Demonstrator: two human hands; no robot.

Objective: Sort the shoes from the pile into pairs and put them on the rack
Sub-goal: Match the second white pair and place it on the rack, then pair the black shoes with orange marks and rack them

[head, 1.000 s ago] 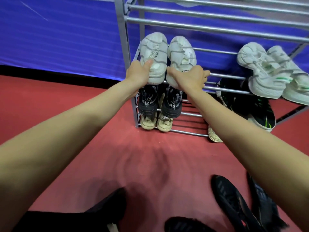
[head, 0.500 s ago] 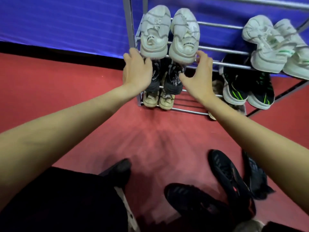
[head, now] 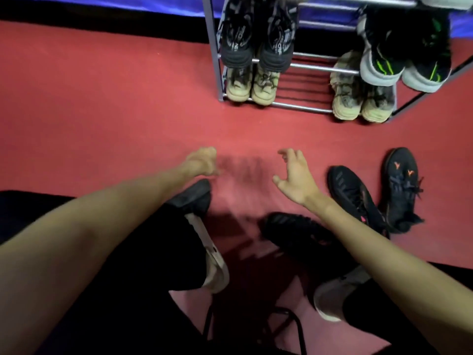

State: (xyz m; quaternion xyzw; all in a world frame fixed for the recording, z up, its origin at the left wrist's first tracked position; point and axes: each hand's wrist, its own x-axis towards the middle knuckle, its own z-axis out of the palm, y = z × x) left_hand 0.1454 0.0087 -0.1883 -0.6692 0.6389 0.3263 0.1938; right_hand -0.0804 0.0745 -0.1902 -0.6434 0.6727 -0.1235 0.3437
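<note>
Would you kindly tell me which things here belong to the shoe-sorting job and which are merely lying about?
Part of the job:
- three loose black sneakers on the floor
- grey metal shoe rack
- pairs shelved: black, beige, black-and-green, tan
- empty left hand, empty right hand

Not part of it:
- red floor
- blue wall covering

Red floor point(head: 128, 111), bare in the middle. Metal rack point(head: 213, 47) stands on it at top. Bottom rung: beige pair point(head: 250, 84) at left, worn beige pair point(head: 358, 98) at right. Rung above: black pair point(head: 256, 39) left, black-and-green pair point(head: 404, 55) right. Loose on the floor at right: three black shoes point(head: 355, 196), overlapping.
</note>
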